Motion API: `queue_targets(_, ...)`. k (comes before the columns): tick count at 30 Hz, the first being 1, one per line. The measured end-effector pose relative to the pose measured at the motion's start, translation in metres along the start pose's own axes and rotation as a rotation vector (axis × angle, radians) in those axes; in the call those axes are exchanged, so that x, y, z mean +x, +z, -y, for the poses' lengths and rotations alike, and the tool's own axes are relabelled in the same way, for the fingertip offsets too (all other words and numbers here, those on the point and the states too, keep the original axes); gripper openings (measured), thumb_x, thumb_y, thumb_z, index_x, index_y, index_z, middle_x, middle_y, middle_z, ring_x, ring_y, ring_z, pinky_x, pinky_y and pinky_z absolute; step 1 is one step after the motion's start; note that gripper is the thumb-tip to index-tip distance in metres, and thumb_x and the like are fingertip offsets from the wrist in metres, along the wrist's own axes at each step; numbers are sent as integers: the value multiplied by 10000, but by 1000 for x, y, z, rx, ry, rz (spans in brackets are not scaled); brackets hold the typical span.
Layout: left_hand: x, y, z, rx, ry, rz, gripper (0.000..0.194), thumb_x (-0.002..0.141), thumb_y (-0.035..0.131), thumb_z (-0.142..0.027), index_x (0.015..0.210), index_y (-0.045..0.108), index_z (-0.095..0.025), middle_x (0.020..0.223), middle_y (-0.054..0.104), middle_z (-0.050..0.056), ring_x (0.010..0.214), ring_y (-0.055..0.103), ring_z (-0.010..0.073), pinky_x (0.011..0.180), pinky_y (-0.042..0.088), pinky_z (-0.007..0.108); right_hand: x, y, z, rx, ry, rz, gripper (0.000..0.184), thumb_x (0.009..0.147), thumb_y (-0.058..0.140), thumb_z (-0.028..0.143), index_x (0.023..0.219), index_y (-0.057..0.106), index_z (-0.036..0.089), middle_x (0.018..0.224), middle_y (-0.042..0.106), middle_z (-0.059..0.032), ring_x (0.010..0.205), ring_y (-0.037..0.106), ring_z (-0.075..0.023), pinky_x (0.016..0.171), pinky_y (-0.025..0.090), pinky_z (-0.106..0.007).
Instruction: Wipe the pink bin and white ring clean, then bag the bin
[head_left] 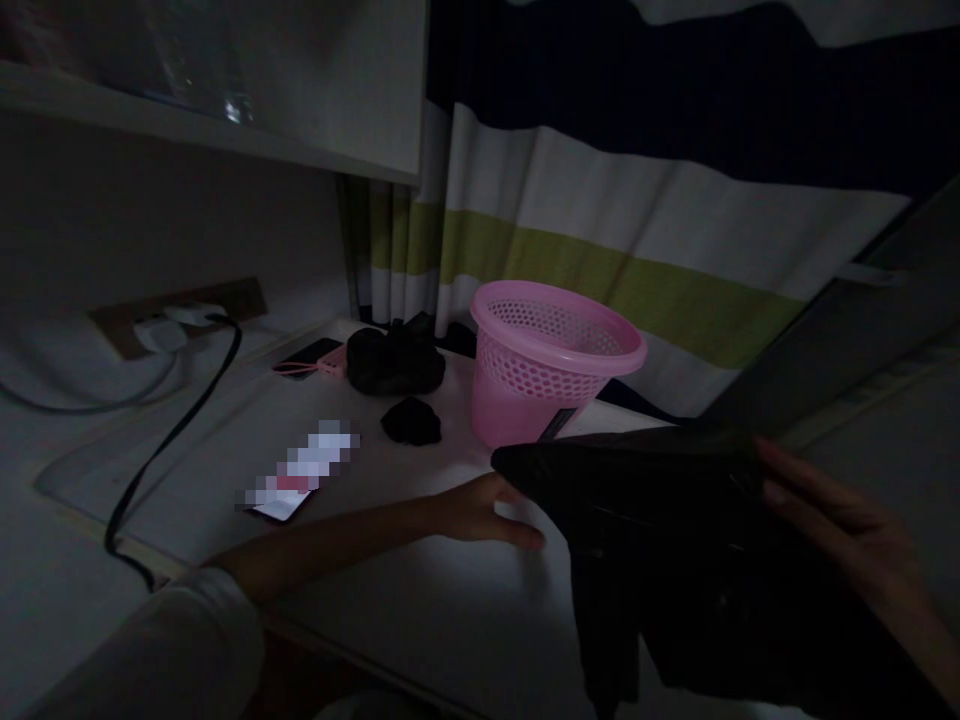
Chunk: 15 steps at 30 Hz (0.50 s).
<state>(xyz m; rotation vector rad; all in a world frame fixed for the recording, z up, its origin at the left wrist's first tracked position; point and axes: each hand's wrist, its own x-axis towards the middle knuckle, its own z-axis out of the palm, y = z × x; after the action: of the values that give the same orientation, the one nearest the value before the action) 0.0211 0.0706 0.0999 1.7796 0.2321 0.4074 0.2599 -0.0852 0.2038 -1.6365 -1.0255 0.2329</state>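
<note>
At the right, a black plastic bag (697, 560) hangs spread over the table, its lower edge dropping in loose flaps. My right hand (847, 530) grips the bag's upper right edge. My left hand (480, 508) reaches across the table from the left, just beside the bag's left corner. Its thumb points away from the fingers, whose tips are partly covered by the bag, and nothing shows in its grasp. Behind the bag stands a pink plastic basket (517, 400) with a perforated upper wall. A small black crumpled piece (411, 421) lies left of the basket.
A phone with a lit screen (300, 475) lies on the white table (187, 480). Farther back are a bunched black bag (395, 360) and a dark flat item (309, 358) with a pink strap. A black cable (176, 435) runs from the wall socket. A striped curtain (600, 200) hangs behind.
</note>
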Motion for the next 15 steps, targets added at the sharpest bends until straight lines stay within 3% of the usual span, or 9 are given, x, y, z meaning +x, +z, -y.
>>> queue_targets(4, -9, 0, -4, -309, -44, -90, 543, 728, 679, -330, 1216, 518, -154, 1292, 563, 90, 1215, 501, 252, 1034, 372, 456, 5, 23, -11, 179, 126, 179, 423, 660, 725, 470, 1048, 684, 308, 1147, 643, -45, 945, 655, -243, 671, 577, -291)
queue_targets(8, -20, -6, -9, -396, -111, -209, 476, 752, 665, -331, 1180, 559, -152, 1264, 591, 65, 1212, 508, 246, 1077, 321, 471, 10, 38, -21, 243, 197, 303, 418, 681, 711, 474, 1065, 668, 314, 1155, 642, -36, 1003, 637, -240, 775, 562, -315)
queue_targets(12, -31, -17, -4, -430, -211, -284, 507, 771, 644, -385, 1201, 538, -138, 1274, 582, 65, 1209, 513, 239, 1086, 319, 443, 17, 44, -27, 130, 141, 453, 396, 725, 661, 508, 1041, 682, 272, 1128, 655, -60, 1046, 616, -251, 889, 519, -372)
queue_targets(15, -40, -23, 1, -511, -264, -305, 501, 794, 625, -388, 1217, 525, -139, 1282, 578, 59, 1184, 536, 222, 1058, 361, 393, 19, 49, -33, -6, -17, 485, 358, 759, 620, 512, 997, 696, 256, 1181, 626, -69, 1099, 584, -249, 943, 482, -395)
